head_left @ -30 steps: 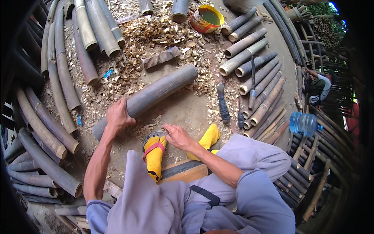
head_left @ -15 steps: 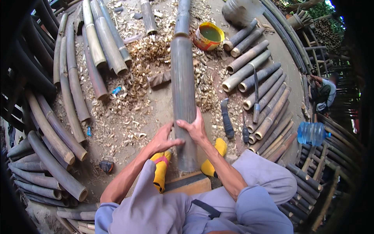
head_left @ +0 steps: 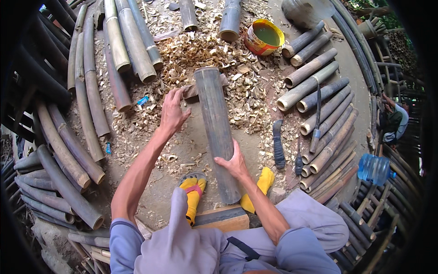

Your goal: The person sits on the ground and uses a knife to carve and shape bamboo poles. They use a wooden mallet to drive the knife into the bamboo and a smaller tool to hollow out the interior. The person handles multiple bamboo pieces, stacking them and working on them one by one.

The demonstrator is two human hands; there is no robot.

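Observation:
A thick grey-brown bamboo section (head_left: 213, 114) slants between my feet, its near end by a wooden block (head_left: 223, 218) and its far end beside the wood shavings. My right hand (head_left: 233, 163) is wrapped against its right side, the thumb lying across the top. My left hand (head_left: 173, 112) is off the bamboo, farther out to the left, with thumb and fingers apart. Its fingertips are close to a brown wooden piece (head_left: 190, 92) that lies partly behind the bamboo; whether they touch it I cannot tell.
Bamboo poles (head_left: 315, 86) lie in rows on both sides. A curved blade with a dark wrapped handle (head_left: 278, 150) rests at the right. Beyond are a bucket of greenish liquid (head_left: 266, 35) and heaped shavings (head_left: 196, 55). A blue water jug (head_left: 374, 169) and another person (head_left: 396, 119) are farther right.
My left hand has let go of the bamboo and moved forward to the wooden piece. The bamboo now leans left at its far end, with my right hand still on it.

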